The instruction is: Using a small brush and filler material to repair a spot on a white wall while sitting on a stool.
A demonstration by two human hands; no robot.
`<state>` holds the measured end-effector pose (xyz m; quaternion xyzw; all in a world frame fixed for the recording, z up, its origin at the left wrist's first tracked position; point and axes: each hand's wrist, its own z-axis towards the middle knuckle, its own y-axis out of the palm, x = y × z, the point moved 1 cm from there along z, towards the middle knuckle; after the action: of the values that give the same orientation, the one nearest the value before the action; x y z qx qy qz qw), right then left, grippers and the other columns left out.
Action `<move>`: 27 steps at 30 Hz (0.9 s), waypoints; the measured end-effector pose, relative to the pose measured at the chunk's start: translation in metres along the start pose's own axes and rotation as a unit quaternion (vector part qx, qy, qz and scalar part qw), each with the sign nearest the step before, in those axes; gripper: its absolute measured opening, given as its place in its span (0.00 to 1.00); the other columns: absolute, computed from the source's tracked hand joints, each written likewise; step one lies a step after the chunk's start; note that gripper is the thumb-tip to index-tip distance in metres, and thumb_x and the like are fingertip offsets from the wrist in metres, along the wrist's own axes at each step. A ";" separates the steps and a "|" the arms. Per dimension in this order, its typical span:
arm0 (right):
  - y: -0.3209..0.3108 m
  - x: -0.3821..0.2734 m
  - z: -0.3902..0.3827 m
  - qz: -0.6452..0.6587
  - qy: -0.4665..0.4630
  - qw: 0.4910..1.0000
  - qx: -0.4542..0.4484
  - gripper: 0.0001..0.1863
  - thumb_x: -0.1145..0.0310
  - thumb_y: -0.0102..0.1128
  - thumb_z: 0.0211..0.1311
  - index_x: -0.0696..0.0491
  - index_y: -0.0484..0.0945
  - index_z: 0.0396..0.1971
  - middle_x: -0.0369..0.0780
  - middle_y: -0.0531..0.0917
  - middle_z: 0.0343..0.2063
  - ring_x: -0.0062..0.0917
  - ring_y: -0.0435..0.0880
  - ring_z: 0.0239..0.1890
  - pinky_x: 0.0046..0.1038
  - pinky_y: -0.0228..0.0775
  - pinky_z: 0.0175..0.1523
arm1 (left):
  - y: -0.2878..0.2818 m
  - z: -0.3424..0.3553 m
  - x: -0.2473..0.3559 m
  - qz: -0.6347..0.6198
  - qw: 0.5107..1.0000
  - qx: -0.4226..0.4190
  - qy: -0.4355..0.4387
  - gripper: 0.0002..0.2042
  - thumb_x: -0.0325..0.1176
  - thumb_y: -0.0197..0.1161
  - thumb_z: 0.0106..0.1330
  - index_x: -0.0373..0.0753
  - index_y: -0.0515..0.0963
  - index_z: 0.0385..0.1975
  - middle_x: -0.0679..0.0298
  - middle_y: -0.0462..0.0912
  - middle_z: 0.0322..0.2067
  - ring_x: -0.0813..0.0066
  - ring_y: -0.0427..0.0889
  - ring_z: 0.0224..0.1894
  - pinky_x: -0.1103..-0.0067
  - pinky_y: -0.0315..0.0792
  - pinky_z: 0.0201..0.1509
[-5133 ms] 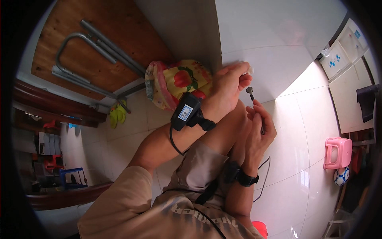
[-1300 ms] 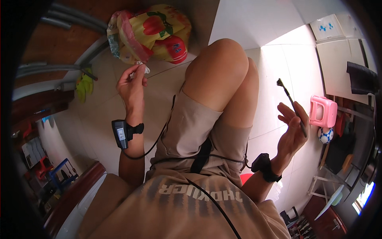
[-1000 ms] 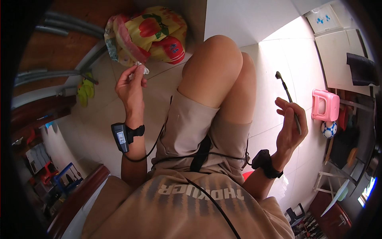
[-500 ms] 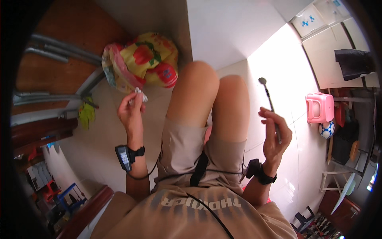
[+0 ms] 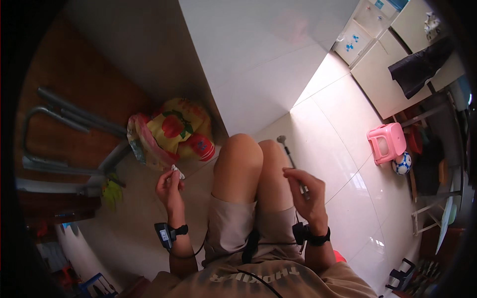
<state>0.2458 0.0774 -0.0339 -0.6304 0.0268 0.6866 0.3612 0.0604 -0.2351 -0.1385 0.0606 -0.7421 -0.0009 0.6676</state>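
Observation:
My left hand (image 5: 170, 195) is raised to the left of my knees, thumb and fingers pinching a small white crumpled piece (image 5: 178, 173) that looks like tissue. What it is made of is too small to tell. In my right hand (image 5: 310, 193), beside my right thigh, I hold a slim dark rod with a rounded head (image 5: 282, 139). The rod points up and away, its head just past my right knee. Its lower end shows between my curled fingers and palm. Both wrists wear black straps with devices and a cable.
A yellow and red fruit-print bag (image 5: 181, 129) sits beyond my left hand, beside a pale panel (image 5: 248, 64). Folded metal legs (image 5: 64, 116) stand at left, near yellow-green gloves (image 5: 112, 191). At right are a pink stool (image 5: 390, 141), a ball (image 5: 401, 163) and a cabinet (image 5: 377, 74).
The view has shifted, so my knees and the bag sit lower in the picture. My right hand has come inward toward my right thigh with the rod. My left hand still pinches the white piece.

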 end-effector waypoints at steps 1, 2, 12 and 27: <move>0.003 -0.003 0.001 0.004 -0.005 1.000 -0.022 0.09 0.85 0.59 0.66 0.60 0.83 0.43 0.47 0.90 0.43 0.32 0.91 0.44 0.27 0.81 0.50 | -0.001 0.001 0.001 -0.016 1.000 0.016 -0.020 0.09 0.30 0.71 0.68 0.33 0.82 0.42 0.65 0.83 0.32 0.82 0.76 0.25 0.83 0.67 0.26; 0.006 -0.004 0.002 0.007 -0.012 0.999 -0.044 0.10 0.85 0.60 0.65 0.60 0.83 0.44 0.48 0.90 0.43 0.33 0.91 0.44 0.28 0.81 0.50 | 0.000 0.001 0.002 -0.032 0.998 0.030 -0.041 0.09 0.31 0.71 0.68 0.34 0.81 0.42 0.65 0.83 0.32 0.82 0.76 0.25 0.83 0.67 0.26; 0.023 -0.016 0.001 0.049 -0.042 0.997 -0.039 0.14 0.87 0.59 0.61 0.60 0.83 0.46 0.48 0.89 0.44 0.39 0.91 0.46 0.31 0.81 0.49 | -0.014 -0.022 0.023 -0.068 0.971 -0.225 -0.048 0.07 0.30 0.72 0.65 0.36 0.80 0.32 0.61 0.82 0.32 0.69 0.83 0.30 0.76 0.76 0.31; 0.028 -0.013 0.005 0.043 -0.036 0.997 0.054 0.16 0.82 0.58 0.67 0.58 0.83 0.52 0.43 0.90 0.36 0.26 0.91 0.40 0.26 0.80 0.46 | 0.073 -0.117 0.117 -0.221 0.467 -0.819 -0.248 0.08 0.29 0.79 0.60 0.34 0.84 0.29 0.62 0.77 0.20 0.71 0.70 0.22 0.73 0.62 0.27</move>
<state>0.2265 0.0533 -0.0335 -0.5833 0.0778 0.7212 0.3655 0.1578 -0.1642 -0.0040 -0.3550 -0.4982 -0.7709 0.1774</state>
